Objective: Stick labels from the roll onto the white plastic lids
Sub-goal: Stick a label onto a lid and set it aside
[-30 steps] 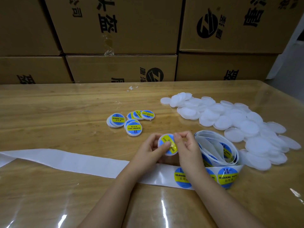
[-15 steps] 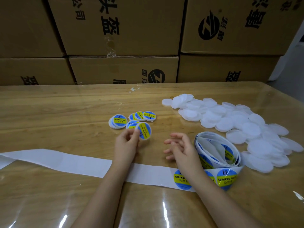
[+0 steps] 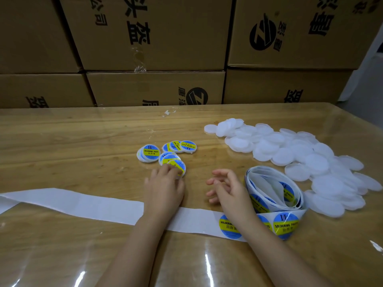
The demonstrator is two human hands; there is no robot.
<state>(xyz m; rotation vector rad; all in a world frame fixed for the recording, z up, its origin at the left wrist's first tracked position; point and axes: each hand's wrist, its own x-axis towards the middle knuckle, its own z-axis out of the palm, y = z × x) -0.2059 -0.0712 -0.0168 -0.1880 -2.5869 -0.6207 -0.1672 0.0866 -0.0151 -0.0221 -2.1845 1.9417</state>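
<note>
My left hand (image 3: 165,183) reaches to the small heap of labelled lids (image 3: 149,153) and its fingertips hold the edge of one labelled lid (image 3: 178,165), which lies tilted on the heap's near side. My right hand (image 3: 226,189) hovers with relaxed, spread fingers and holds nothing, just left of the loose label roll (image 3: 273,189). Blue and yellow labels (image 3: 286,224) sit on the strip under my right wrist. The pile of bare white lids (image 3: 300,154) spreads at the right.
The peeled white backing strip (image 3: 83,204) runs left across the wooden table (image 3: 62,141) under both forearms. Stacked cardboard boxes (image 3: 155,38) wall off the far edge. A clear plastic sheet covers the tabletop.
The hands parted after pressing a label on a lid together. My left hand carried that lid forward and left to the labelled heap. My right hand let go and opened beside the roll.
</note>
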